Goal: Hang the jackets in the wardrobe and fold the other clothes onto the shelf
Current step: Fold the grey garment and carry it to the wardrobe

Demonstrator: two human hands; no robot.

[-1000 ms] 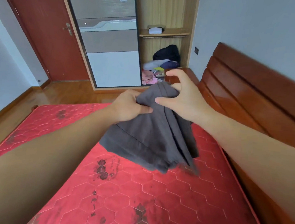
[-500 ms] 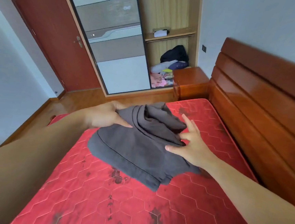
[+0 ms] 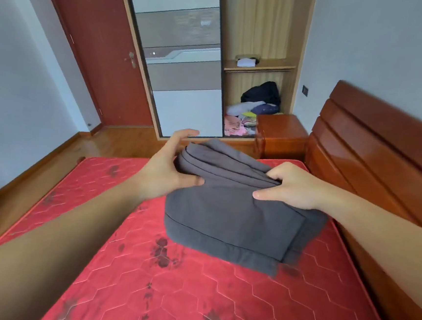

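Our left hand (image 3: 171, 166) cups the garment's (image 3: 228, 212) left end, thumb on top, fingers spread behind the fold. R hand (image 3: 292, 186) pinches the top layers at the right edge. The grey garment, folded into a thick pad, hangs just above the bed (image 3: 192, 298). We'd keep both grips level w/ edges aligned so layers don't slip, then carry it to the wardrobe (image 3: 258, 87) shelf (image 3: 259, 66) beyond the nightstand (image 3: 281, 132).
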